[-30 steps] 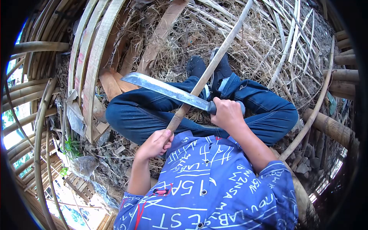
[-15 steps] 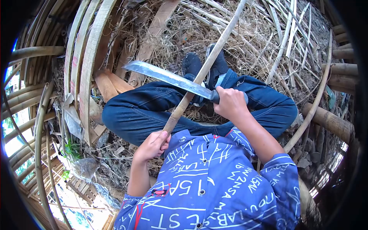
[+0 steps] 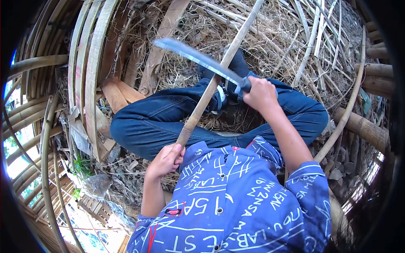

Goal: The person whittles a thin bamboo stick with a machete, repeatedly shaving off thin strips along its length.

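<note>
My left hand is wrapped round the near end of a long bamboo strip, close to my shirt front. From there the strip slants up and away between my bent legs, past my shoes. In my right hand is the dark handle of a machete. Its long blade points up and to the left and crosses the strip at about the middle. The blade is slightly smeared by motion, and my fingers hide most of the handle.
Wooden planks stand at the left beside a bamboo slat wall. Dry shavings cover the ground ahead, with loose split strips at the upper right. A thick bamboo pole and a curved strip lie to the right.
My right hand has moved up and slightly right, away from my body, carrying the machete farther along the strip. My left hand keeps its hold in nearly the same place.
</note>
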### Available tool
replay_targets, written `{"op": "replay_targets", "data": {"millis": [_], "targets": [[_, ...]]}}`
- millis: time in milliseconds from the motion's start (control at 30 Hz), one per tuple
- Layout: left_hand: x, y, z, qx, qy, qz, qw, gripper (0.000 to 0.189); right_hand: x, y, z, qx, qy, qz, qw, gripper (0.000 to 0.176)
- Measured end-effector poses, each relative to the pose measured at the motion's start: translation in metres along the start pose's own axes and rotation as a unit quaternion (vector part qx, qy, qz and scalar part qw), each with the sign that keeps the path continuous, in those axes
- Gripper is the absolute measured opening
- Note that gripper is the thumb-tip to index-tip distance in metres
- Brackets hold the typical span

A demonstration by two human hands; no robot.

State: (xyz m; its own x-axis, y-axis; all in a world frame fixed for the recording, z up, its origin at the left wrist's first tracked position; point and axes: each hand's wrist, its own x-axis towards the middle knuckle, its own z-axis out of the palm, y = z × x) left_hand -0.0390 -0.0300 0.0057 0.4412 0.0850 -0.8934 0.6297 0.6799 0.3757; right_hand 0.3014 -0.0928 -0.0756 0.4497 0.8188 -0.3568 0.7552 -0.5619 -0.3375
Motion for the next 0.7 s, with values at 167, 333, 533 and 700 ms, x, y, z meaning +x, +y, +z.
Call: {"op": "replay_targets", "data": {"millis": [167, 333, 533, 700], "targets": [[0.002, 0.0, -0.003, -0.001, -0.011, 0.001, 1.0, 0.037, 0.004, -0.002, -0.003, 0.008, 0.012, -0.006, 1.0, 0.026], [-0.001, 0.001, 0.002, 0.01, 0.003, 0.009, 1.0, 0.037, 0.02, 0.013, -0.003, -0.013, 0.009, -0.009, 1.0, 0.023], [-0.001, 0.001, -0.002, -0.008, 0.004, -0.01, 1.0, 0.036, 0.024, 0.014, -0.003, 0.003, 0.046, 0.002, 0.999, 0.023], [-0.002, -0.001, -0.003, -0.002, -0.012, 0.003, 1.0, 0.036, 0.039, 0.041, -0.006, -0.033, 0.039, 0.009, 0.999, 0.023]]}}
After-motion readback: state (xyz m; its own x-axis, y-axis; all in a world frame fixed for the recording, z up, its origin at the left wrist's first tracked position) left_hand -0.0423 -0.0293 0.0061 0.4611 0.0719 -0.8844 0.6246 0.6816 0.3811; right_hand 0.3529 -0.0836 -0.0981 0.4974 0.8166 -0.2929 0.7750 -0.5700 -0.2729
